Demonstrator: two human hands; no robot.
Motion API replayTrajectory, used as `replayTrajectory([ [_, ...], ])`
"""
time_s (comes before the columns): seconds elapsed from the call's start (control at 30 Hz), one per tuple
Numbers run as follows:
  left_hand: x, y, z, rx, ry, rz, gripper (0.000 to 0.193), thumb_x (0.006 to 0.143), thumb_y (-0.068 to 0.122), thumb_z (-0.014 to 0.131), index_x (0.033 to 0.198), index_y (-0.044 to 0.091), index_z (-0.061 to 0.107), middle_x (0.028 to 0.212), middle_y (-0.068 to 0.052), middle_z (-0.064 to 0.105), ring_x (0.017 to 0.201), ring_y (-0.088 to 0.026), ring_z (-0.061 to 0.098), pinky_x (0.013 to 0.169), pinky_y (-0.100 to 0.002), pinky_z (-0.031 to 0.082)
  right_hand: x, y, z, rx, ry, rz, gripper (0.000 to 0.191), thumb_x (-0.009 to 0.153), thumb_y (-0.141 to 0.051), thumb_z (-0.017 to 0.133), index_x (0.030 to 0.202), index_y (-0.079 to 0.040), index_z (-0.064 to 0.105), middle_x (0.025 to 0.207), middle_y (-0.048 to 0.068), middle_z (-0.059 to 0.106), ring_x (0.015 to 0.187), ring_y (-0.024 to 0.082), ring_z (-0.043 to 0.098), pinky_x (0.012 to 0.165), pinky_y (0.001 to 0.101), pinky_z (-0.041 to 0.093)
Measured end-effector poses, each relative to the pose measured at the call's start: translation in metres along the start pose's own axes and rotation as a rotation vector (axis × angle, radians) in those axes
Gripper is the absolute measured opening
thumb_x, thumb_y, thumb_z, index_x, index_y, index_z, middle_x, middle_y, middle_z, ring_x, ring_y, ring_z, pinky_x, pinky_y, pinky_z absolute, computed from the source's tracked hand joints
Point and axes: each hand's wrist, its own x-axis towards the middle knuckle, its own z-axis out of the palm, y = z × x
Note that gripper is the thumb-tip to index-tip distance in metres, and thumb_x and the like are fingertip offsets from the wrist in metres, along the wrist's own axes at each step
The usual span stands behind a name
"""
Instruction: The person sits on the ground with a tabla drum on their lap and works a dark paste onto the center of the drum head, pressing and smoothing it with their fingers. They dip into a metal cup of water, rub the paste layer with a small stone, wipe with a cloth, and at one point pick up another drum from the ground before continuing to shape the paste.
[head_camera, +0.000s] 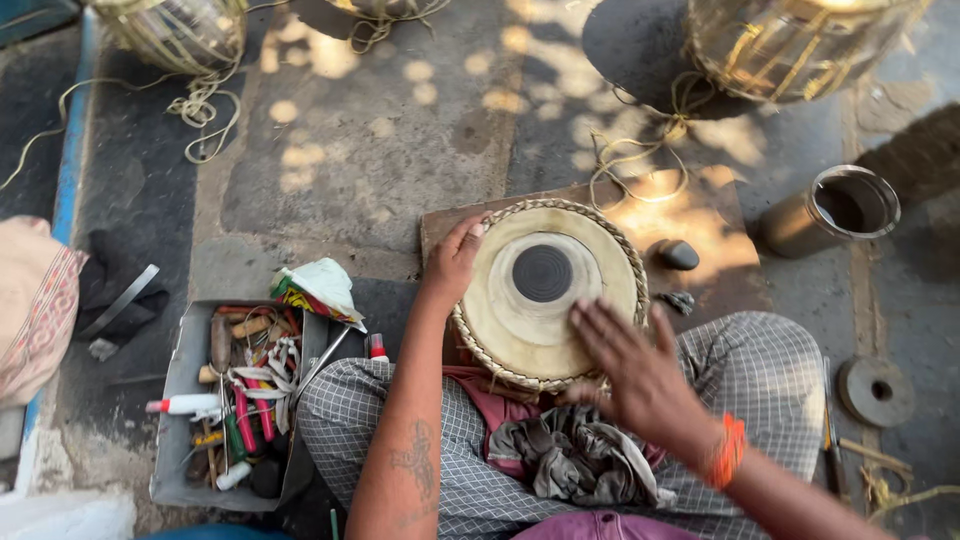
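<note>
While the tabla drum (545, 290) rests tilted against the person's lap, partly on a wooden board (700, 225) on the ground, both hands work its head. Left hand (455, 262) is curled over the braided rim at the drum's left edge, fingers bent on the lacing, thumb side on the skin; it steadies more than grips. Right hand (635, 365) is open, fingers spread and flat, lying across the lower-right part of the skin; it holds nothing.

Handling, est.: shell is hidden, so weight can't be read; likely mod. heavy for its bulk. Skin looks taut and stiff, w/ a black centre patch (542, 273) that is prob. brittle, so avoid pressing or scraping there. Braided rim is rough, non-slip, and the best hold pt.; take it at opposite sides, or cradle the body from below. A crumpled cloth (580, 455) in the lap pads the drum.

Nearby: a grey tray of tools (175, 400) to the left, a dark smooth stone (680, 254) on the board, a metal cup (835, 210) to the right, well apart.
</note>
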Motion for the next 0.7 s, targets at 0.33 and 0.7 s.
replayTrajectory([
  [0.33,-0.003,0.000,0.002,0.037,0.022,0.049,0.040,0.107,0.039,0.049,0.134,0.016,0.066,0.126,-0.014,0.073,0.119,-0.027,0.069,0.099,-0.036,0.052,0.076,0.078,0.009,0.013,-0.045,-0.071,0.083,0.098,-0.067,0.037,0.159,-0.011,0.032,0.168,0.009,0.028,0.156,0.026,0.020,0.120,0.0577,0.004],
  [0.7,-0.018,-0.001,0.010,0.048,0.120,0.019,0.040,0.107,0.040,0.046,0.132,0.014,0.065,0.127,-0.016,0.072,0.119,-0.032,0.069,0.098,-0.040,0.053,0.018,0.019,-0.012,-0.035,-0.113,0.052,0.085,0.097,-0.070,0.033,0.160,-0.012,0.029,0.166,0.006,0.029,0.154,0.023,0.021,0.122,0.0572,-0.002],
])
